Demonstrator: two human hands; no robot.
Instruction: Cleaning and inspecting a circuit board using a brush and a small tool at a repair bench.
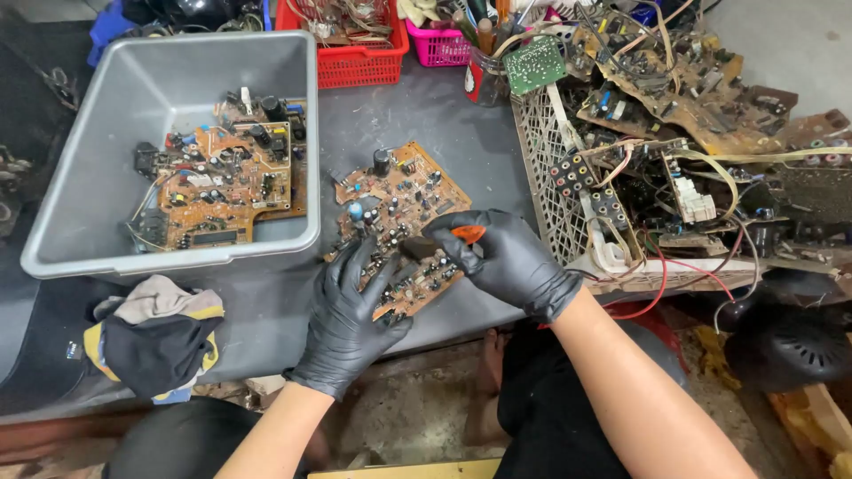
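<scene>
A brown circuit board [401, 200] studded with small components lies on the dark table in front of me. My left hand [348, 315], in a black glove, rests flat on the board's near edge and holds it down. My right hand [501, 257], also gloved in black, grips an orange-handled tool [468, 233] whose dark tip points at the board's middle.
A grey plastic bin [106, 142] at the left holds several circuit boards. A white mesh basket [550, 191] at the right overflows with boards and wires. Red [359, 53] and pink [435, 44] baskets stand at the back. Crumpled cloth [155, 337] lies near the front left edge.
</scene>
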